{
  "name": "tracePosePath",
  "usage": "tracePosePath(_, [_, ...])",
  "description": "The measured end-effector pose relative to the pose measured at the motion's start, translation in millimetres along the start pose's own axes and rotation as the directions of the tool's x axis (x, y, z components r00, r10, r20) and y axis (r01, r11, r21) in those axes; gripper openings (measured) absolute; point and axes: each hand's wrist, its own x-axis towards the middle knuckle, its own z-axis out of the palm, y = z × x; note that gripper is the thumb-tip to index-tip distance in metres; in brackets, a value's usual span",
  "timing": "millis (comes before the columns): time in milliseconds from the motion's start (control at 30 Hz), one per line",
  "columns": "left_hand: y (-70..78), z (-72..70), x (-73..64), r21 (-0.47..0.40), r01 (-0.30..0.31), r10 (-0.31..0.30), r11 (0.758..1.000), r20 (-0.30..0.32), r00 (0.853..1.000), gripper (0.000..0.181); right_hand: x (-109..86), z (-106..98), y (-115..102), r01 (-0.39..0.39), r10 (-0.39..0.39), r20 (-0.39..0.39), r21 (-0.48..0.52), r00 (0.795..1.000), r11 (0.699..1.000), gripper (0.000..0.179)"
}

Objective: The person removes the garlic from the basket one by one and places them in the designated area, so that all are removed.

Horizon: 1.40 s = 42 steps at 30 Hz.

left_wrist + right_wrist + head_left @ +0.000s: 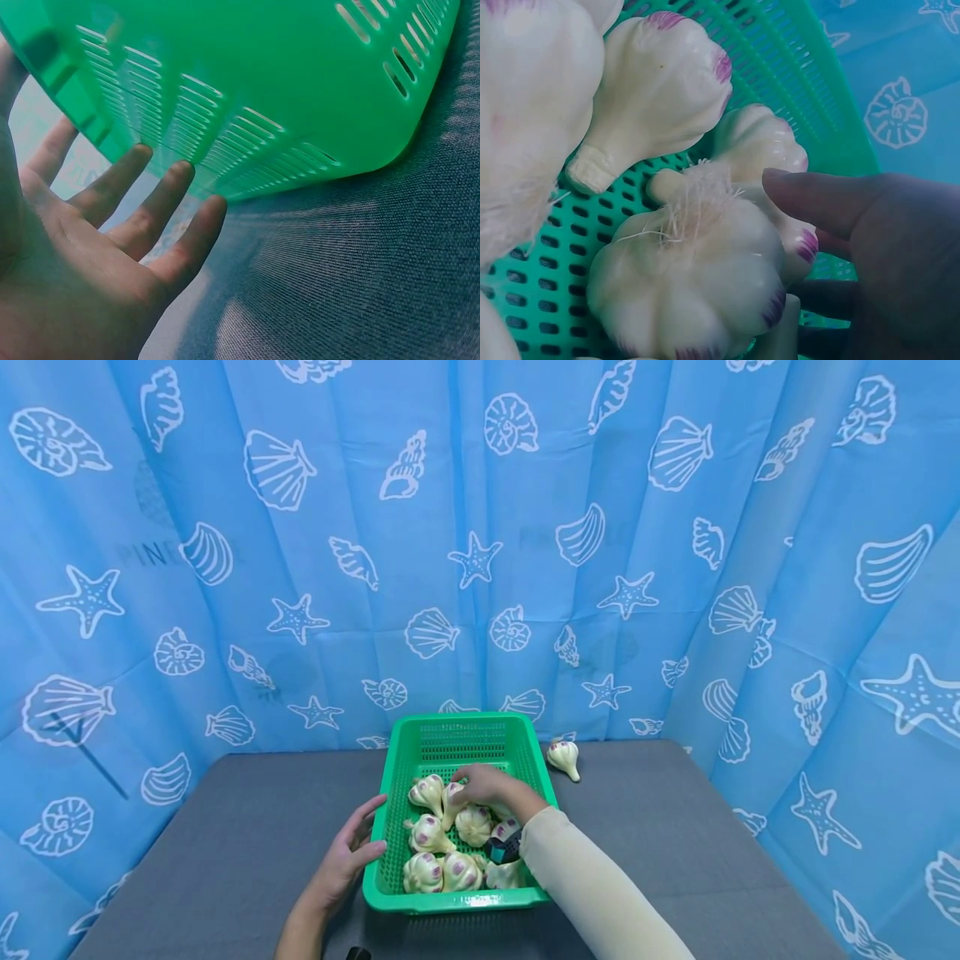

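Note:
A green plastic basket (381, 827) stands on the table, holding several garlic bulbs (474, 825) with purple-tinged skins. My left hand (347, 858) is at the basket's left side, fingers spread and fairly straight. In the left wrist view the fingertips (180, 169) meet the slotted outer wall. Reaching inside, my right hand (486, 783) grips a garlic bulb (452, 803) towards the back of the pile. The right wrist view shows the thumb (821, 201) against this bulb (795, 229), with the other fingers partly hidden behind it. A bulb with pale roots (690, 277) lies in front.
One garlic bulb (563, 758) lies outside the basket, on the grey tabletop (645, 810) near its back edge. A blue curtain (480, 552) printed with shells and starfish surrounds the table. A small black object (358, 953) shows at the bottom edge.

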Motion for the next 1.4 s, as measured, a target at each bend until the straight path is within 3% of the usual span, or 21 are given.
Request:
tracePosePath(167, [1.1,0.2,-0.2,-0.001,-0.001,0.001,1.000,-0.004,1.000,0.063,1.9,2,-1,-0.003,0.003,0.008,-0.091,1.000,0.996,0.045])
tracePosePath(400, [1.7,0.9,0.2,0.007,0.009,-0.009,1.000,-0.017,1.000,0.063,1.1,5,-2,-0.018,0.020,0.020,-0.111,1.000,0.994,0.051])
tracePosePath(600, [1.2,1.1,-0.2,-0.005,0.004,-0.004,1.000,-0.016,1.000,0.063,1.9,5,-1,-0.017,0.019,0.013,-0.185,1.000,0.983,0.048])
tracePosePath(933, [0.4,0.6,0.1,-0.005,0.000,0.000,1.000,-0.014,1.000,0.063,-0.2,2,-2,-0.015,0.016,0.004,-0.191,1.000,0.981,0.047])
tracePosePath(1400, [-1.2,0.0,0.6,-0.005,0.006,-0.006,1.000,-0.025,1.000,0.062,-9.9,-13,-5,0.051,-0.062,-0.049,-0.191,0.997,0.980,0.051])
